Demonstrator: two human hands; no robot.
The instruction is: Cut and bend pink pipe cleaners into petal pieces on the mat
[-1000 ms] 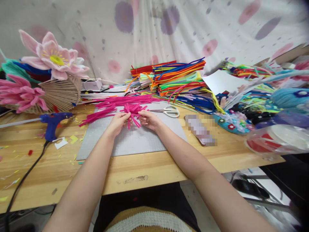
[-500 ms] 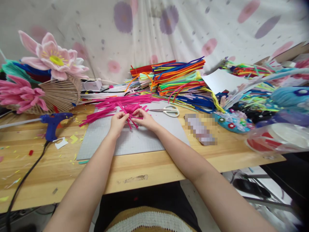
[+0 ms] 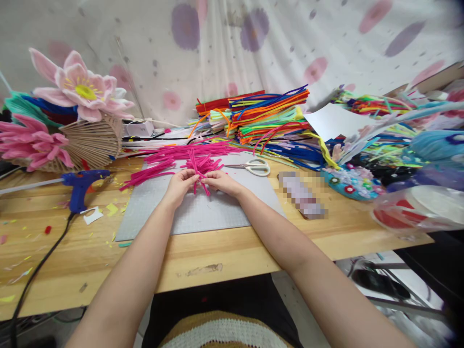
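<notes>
Both hands meet over a grey cutting mat [image 3: 213, 220]. My left hand [image 3: 180, 187] pinches a small bunch of magenta pipe cleaners [image 3: 197, 166] near its lower part. From the right, my right hand [image 3: 222, 182] grips the same bunch, its fingertips almost touching the left ones. The stems stick up above the fingers and a few short ends point down below them. More magenta stems [image 3: 152, 171] lie on the mat to the left and behind. White-handled scissors [image 3: 253, 167] rest at the mat's back right.
A blue glue gun [image 3: 79, 188] with its cable stands on the left, below pink fuzzy flowers [image 3: 85, 89]. Colourful pipe cleaner bundles [image 3: 268, 113] are piled behind. To the right are a blurred-out object [image 3: 302, 195], a blue decorated piece [image 3: 350, 183] and a plastic-wrapped cup [image 3: 416, 210].
The held magenta stems have shifted from a wide crossing spread to a more upright bunch. My left hand has moved slightly right, and the fingertips of both hands are closer together.
</notes>
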